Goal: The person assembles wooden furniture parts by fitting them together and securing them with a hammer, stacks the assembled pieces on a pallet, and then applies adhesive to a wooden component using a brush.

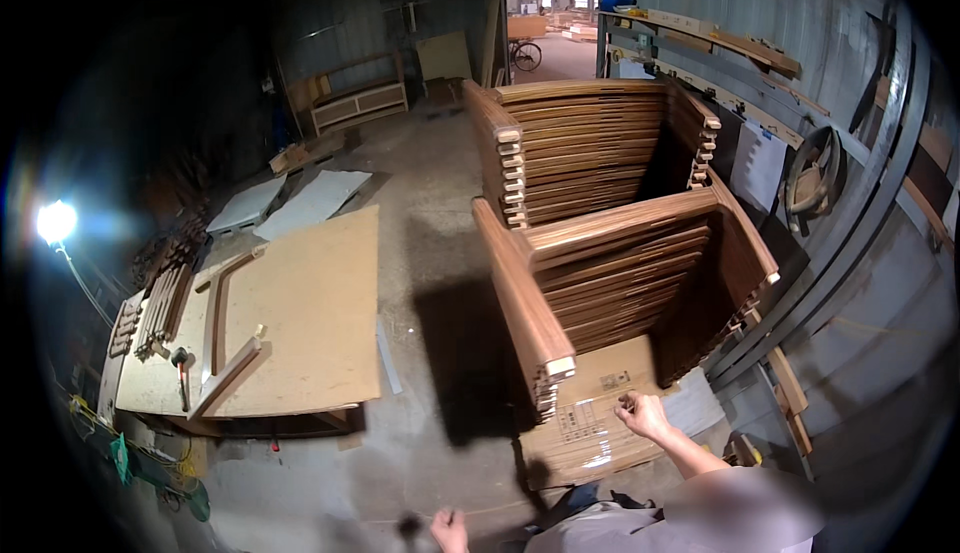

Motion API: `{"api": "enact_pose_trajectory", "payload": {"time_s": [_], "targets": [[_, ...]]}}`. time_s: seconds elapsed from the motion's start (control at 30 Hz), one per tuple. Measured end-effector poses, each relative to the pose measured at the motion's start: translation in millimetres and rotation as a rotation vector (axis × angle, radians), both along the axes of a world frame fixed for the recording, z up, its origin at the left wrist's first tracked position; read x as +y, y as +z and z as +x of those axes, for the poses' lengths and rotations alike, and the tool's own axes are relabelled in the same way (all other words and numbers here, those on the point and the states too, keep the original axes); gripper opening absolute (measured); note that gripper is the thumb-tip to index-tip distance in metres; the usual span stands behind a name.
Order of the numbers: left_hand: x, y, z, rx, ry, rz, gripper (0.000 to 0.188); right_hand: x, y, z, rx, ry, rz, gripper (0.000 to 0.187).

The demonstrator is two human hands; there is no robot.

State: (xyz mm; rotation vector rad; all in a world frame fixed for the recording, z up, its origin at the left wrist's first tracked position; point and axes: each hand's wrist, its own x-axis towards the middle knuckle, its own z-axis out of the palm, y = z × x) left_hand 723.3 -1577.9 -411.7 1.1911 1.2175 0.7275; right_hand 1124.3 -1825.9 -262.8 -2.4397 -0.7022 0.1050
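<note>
My right hand (643,415) hovers above a flat cardboard sheet (560,453), just in front of the nearer stack of U-shaped wooden frames (620,225). Its fingers are curled in, and I see nothing held in them. Low in the view, my left hand (450,530) hangs over the floor with its fingers closed, apart from any object. Behind the nearer stack rises a second stack of similar brown frames (585,93), their pale-ended arms lying one above another. Neither hand touches the frames.
At left a low table with a tan board top (320,303) bears a three-sided wooden frame (215,318), a hammer (182,373) and bundled wooden pieces (165,308). A bright lamp (57,221) shines beyond it. Metal rails (850,223) and a wooden wall ledge (700,33) run along the right.
</note>
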Motion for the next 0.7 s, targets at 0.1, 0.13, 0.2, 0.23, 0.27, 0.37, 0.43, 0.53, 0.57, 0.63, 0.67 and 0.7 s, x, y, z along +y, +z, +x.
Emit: {"api": "enact_pose_trajectory", "payload": {"time_s": [0.1,0.13,0.2,0.23,0.27,0.37,0.43,0.53,0.57,0.63,0.67,0.7], "targets": [[1.8,-62.4,-81.6,0.076,-0.16,-0.023,0.005,15.8,5.2,-26.1,-0.056,0.027,-0.007,0.022],[-5.6,-67.3,-102.8,0.101,-0.19,-0.075,0.005,24.8,20.5,-24.0,-0.134,0.012,0.036,0.02],[-19.0,-76.0,-134.0,0.145,-0.253,-0.174,0.005,35.9,43.5,-8.8,-0.271,-0.062,0.055,0.017],[-20.9,-73.8,-146.6,0.174,-0.288,-0.213,0.006,36.1,50.3,12.5,-0.48,0.036,0.09,0.019],[-25.5,-69.7,-167.9,0.221,-0.32,-0.26,0.007,40.8,53.7,30.6,-0.515,0.051,0.029,0.023],[-37.2,-44.4,-156.8,0.165,-0.126,-0.157,0.012,73.5,72.6,72.3,-0.457,0.085,-0.002,0.021],[-34.4,-25.8,-131.3,0.111,-0.109,-0.192,0.011,94.3,73.2,105.9,-0.3,0.025,-0.032,0.025],[-41.9,21.9,-77.6,0.042,-0.108,-0.167,0.01,126.9,55.3,156.4,-0.151,-0.007,-0.077,0.026],[-46.9,35.2,-59.4,0.041,-0.096,-0.191,0.017,128.9,44.6,173.6,-0.183,-0.031,-0.072,0.028],[-51.4,77.9,5.0,-0.004,-0.047,-0.203,0.031,149.7,28.0,204.8,-0.2,0.016,-0.013,0.031],[-40.8,58.2,17.0,-0.07,-0.131,-0.227,0.062,163.5,26.8,215.8,-0.145,-0.019,0.018,0.033],[-41.3,71.7,51.5,-0.078,-0.184,-0.141,0.067,173.3,22.3,224.7,-0.082,-0.059,0.036,0.035]]}}
